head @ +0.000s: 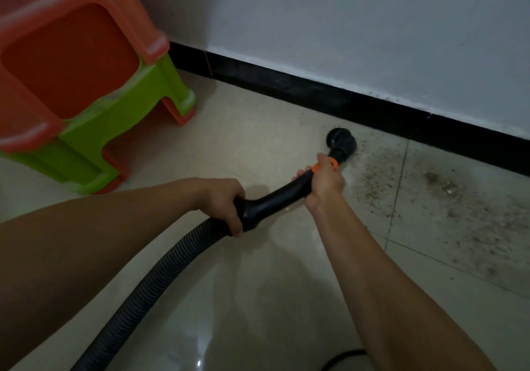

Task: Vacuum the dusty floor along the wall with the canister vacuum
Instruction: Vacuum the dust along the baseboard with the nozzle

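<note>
A black vacuum wand [275, 197] with an orange collar [325, 165] ends in a round black brush nozzle [341, 141] that sits on the tiled floor close to the black skirting board [301, 88]. My left hand [222, 203] grips the wand's rear end where the ribbed grey hose [149, 281] joins. My right hand [324, 182] grips the wand just behind the orange collar. Dark dust and crumbs [436, 195] cover the floor to the right of the nozzle, along the wall. The canister is out of view.
Stacked plastic stools, orange over green [86, 89], stand at the left near the wall. A white wall [358, 26] rises above the skirting. A black cable [344, 359] curls at the bottom edge. Pale glossy tiles [258, 299] lie in front.
</note>
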Demonstrator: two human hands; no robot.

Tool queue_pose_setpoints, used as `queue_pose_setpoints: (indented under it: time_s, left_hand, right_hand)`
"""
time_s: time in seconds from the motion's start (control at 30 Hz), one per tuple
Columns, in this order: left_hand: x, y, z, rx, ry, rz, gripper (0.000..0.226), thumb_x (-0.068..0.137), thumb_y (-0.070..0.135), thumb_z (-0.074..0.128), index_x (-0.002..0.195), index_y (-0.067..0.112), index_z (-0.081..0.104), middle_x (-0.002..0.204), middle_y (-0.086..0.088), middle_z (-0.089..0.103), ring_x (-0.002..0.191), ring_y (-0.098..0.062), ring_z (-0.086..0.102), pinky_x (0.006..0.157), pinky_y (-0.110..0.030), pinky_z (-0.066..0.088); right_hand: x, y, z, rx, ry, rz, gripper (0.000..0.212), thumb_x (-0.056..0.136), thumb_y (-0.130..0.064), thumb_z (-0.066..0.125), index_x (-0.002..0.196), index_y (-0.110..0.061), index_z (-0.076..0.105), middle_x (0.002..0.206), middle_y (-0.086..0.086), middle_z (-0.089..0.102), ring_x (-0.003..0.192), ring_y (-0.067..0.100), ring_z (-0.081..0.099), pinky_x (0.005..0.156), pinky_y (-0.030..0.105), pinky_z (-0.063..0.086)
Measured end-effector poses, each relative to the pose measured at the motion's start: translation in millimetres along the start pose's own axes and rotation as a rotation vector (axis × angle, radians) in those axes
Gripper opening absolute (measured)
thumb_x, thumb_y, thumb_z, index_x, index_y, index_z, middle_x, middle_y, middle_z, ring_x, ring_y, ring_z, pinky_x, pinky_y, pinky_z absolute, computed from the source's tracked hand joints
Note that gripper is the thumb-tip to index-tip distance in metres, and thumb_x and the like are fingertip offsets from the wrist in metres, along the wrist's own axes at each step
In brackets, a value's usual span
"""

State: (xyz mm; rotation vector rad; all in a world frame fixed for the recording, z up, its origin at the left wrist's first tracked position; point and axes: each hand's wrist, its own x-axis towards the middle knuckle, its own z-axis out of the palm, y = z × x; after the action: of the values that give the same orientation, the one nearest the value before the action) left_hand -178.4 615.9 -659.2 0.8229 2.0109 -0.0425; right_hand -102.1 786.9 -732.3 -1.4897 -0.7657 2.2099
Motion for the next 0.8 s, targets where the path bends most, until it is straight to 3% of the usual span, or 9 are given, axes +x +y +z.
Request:
queue_pose_setpoints:
  time_s: [0.2, 0.4, 0.6, 0.8]
  left_hand:
    - [29.1, 33.0, -7.4, -0.069, 0.071, 0.079, 0.037, 0.067, 0.028, 0.083, 0.096, 0.015, 0.063, 0.091, -0.001, 0.064, 0.084, -0.018, 0.063, 0.066, -0.024, 0.051]
    - [20.1, -8.1, -16.7, -0.178, 0.155, -0.008, 0.037, 0.068, 0.027, 0.083, 0.096, 0.013, 0.064, 0.092, -0.002, 0.065, 0.083, -0.018, 0.064, 0.063, -0.025, 0.051]
    - [9.3, -28.2, -10.9, -0.300, 0.194, -0.079, 0.041, 0.068, 0.026, 0.083, 0.102, 0.012, 0.064, 0.099, -0.005, 0.065, 0.089, -0.020, 0.063, 0.072, -0.029, 0.053]
    - [12.0, -6.5, -4.8, -0.362, 0.167, -0.107, 0.049, 0.070, 0.025, 0.082, 0.110, 0.010, 0.059, 0.106, -0.007, 0.062, 0.095, -0.023, 0.061, 0.077, -0.031, 0.053]
  right_hand:
    - [22.5, -49.3, -4.5, -0.107, -0.029, -0.038, 0.015, 0.095, -0.023, 0.057, 0.087, -0.012, 0.053, 0.064, 0.007, 0.051, 0.051, 0.019, 0.053, 0.050, 0.030, 0.051]
    - [27.1, -33.6, 54.7, -0.174, -0.139, -0.012, 0.014, 0.096, -0.021, 0.055, 0.085, -0.012, 0.054, 0.072, 0.008, 0.047, 0.060, 0.020, 0.049, 0.062, 0.034, 0.053]
    - [22.8, -21.0, 78.3, -0.236, -0.155, 0.036, 0.014, 0.095, -0.022, 0.058, 0.085, -0.014, 0.055, 0.075, 0.009, 0.051, 0.064, 0.021, 0.053, 0.073, 0.039, 0.056]
    - [28.0, -35.4, 69.7, -0.295, -0.153, 0.047, 0.014, 0.094, -0.023, 0.059, 0.087, -0.012, 0.055, 0.075, 0.009, 0.050, 0.063, 0.022, 0.052, 0.073, 0.038, 0.056]
